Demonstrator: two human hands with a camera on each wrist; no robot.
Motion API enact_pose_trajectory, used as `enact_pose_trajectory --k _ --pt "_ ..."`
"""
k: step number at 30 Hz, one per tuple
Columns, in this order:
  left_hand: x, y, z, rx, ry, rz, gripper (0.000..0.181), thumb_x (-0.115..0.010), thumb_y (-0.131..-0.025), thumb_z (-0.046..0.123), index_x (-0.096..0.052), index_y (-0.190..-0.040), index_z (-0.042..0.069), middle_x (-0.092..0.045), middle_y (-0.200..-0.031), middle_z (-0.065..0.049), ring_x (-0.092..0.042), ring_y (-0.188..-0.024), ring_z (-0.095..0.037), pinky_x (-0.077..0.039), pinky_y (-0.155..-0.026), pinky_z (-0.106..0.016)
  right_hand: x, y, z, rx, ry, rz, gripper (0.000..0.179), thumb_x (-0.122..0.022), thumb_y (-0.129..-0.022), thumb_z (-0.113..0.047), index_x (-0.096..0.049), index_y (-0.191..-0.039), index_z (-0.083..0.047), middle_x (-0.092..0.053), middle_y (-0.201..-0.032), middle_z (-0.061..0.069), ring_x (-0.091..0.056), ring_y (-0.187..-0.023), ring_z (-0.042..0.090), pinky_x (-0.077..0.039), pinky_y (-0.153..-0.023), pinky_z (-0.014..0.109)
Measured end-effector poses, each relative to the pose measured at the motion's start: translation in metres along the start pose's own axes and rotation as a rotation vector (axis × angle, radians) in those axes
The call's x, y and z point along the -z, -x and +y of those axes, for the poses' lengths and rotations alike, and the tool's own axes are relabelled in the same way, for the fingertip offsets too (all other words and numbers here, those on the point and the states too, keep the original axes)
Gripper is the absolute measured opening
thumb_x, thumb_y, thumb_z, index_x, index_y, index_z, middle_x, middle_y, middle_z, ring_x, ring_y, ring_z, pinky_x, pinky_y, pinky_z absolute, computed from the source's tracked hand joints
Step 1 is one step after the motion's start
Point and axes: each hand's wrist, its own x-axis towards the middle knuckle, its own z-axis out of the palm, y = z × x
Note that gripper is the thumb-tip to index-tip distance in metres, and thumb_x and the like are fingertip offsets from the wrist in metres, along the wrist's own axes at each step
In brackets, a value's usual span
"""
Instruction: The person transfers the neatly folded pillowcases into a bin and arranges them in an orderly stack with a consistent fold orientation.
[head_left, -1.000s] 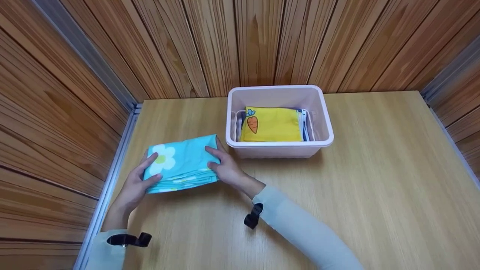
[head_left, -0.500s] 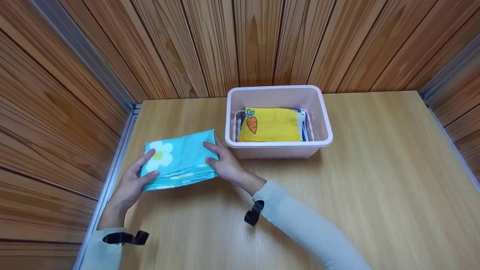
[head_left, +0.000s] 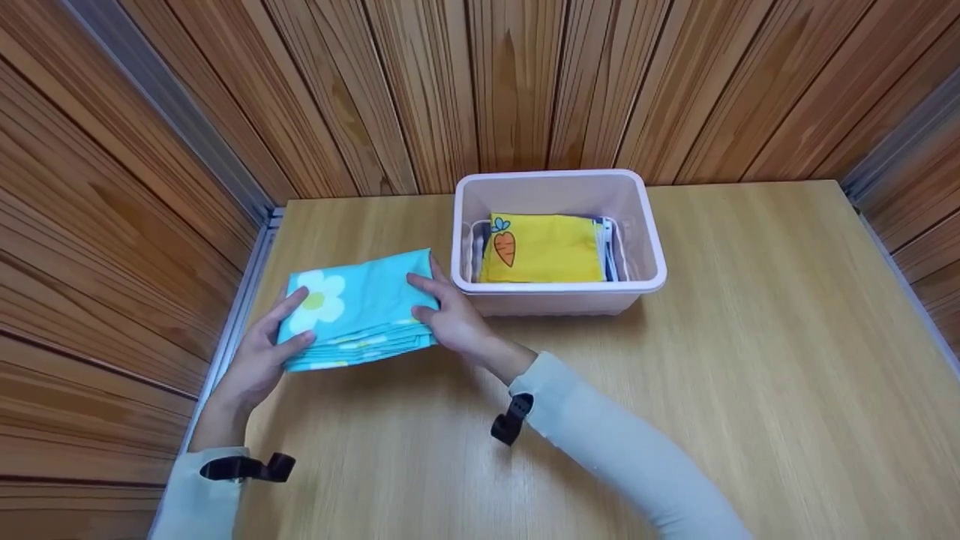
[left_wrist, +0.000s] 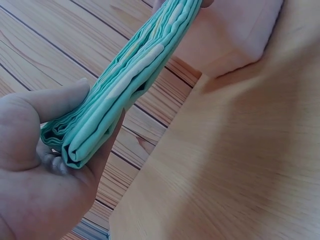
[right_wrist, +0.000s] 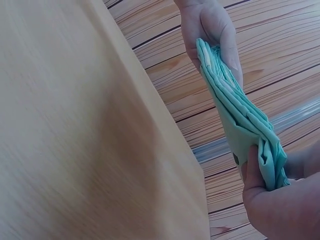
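Between my two hands is a folded turquoise cloth [head_left: 375,292] with a white flower at its left end, held above the table. My left hand [head_left: 259,352] grips the left end, thumb on top and fingers underneath. The opposite end is gripped by my right hand [head_left: 457,319], close to the near left corner of a pale pink plastic bin [head_left: 562,301]. In the left wrist view the stacked layers of the cloth [left_wrist: 125,85] show edge-on. The right wrist view shows both hands at the ends of the cloth [right_wrist: 235,105], its layers bunched by the right hand.
Inside the bin lies a folded yellow cloth [head_left: 551,247] with a carrot print, with white and dark blue folded fabric beside it. Wood-patterned walls [head_left: 510,82] enclose the table [head_left: 750,337] at the back and sides. A metal rail [head_left: 251,277] runs along the left edge.
Both hands have raised the turquoise cloth a little and shifted it slightly toward the back of the table. The bin and its contents have stayed put.
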Motion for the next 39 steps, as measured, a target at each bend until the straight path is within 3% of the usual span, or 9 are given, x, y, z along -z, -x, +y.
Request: enact_pose_trajectory --k 9,16,24,31,39 --pt "-0.004 0.001 0.008 -0.018 0.024 -0.011 0.070 -0.059 -0.102 0.006 -0.023 -0.162 0.010 0.013 -0.171 0.000 0.014 -0.155 -0.028 -0.036 -0.104 -0.014 0.005 0.008 -0.010 0.030 -0.007 -0.005 0.053 -0.054 -0.104 -0.007 -0.043 -0.156 -0.015 0.002 -0.172 -0.006 0.005 -0.157 0.018 -0.013 -0.125 0.035" --pt "-0.009 0.002 0.016 -0.024 0.010 -0.016 0.071 -0.061 -0.101 0.005 -0.024 -0.162 0.010 0.012 -0.171 0.000 0.015 -0.155 -0.025 -0.028 -0.112 -0.018 0.010 0.015 -0.014 0.056 0.014 0.005 0.052 -0.053 -0.104 -0.006 -0.043 -0.155 -0.013 0.001 -0.172 -0.004 0.005 -0.157 0.019 -0.009 -0.126 0.037" --pt "-0.017 0.004 0.022 -0.051 0.015 -0.044 0.070 -0.059 -0.102 0.004 -0.024 -0.162 0.011 0.010 -0.172 -0.001 0.012 -0.156 -0.029 -0.034 -0.106 -0.015 0.018 0.027 -0.014 0.063 0.021 0.030 0.052 -0.053 -0.104 -0.005 -0.045 -0.154 -0.012 0.000 -0.172 -0.003 0.006 -0.157 0.019 -0.008 -0.126 0.037" --pt "-0.027 0.007 0.024 -0.085 0.006 -0.070 0.068 -0.058 -0.102 0.004 -0.026 -0.162 0.012 0.009 -0.172 -0.001 0.012 -0.156 -0.028 -0.034 -0.108 -0.014 0.026 0.042 -0.019 0.051 0.032 0.053 0.053 -0.056 -0.103 -0.004 -0.045 -0.155 -0.015 0.001 -0.172 -0.002 0.005 -0.157 0.017 -0.022 -0.123 0.033" --pt "-0.041 0.006 0.027 -0.126 0.015 -0.102 0.069 -0.059 -0.101 0.002 -0.025 -0.161 0.009 0.010 -0.171 -0.002 0.011 -0.155 -0.030 -0.038 -0.107 -0.017 0.038 0.056 -0.023 0.070 -0.020 0.071 0.053 -0.054 -0.103 -0.001 -0.045 -0.154 -0.010 0.000 -0.172 -0.001 0.002 -0.157 0.019 -0.020 -0.124 0.036"
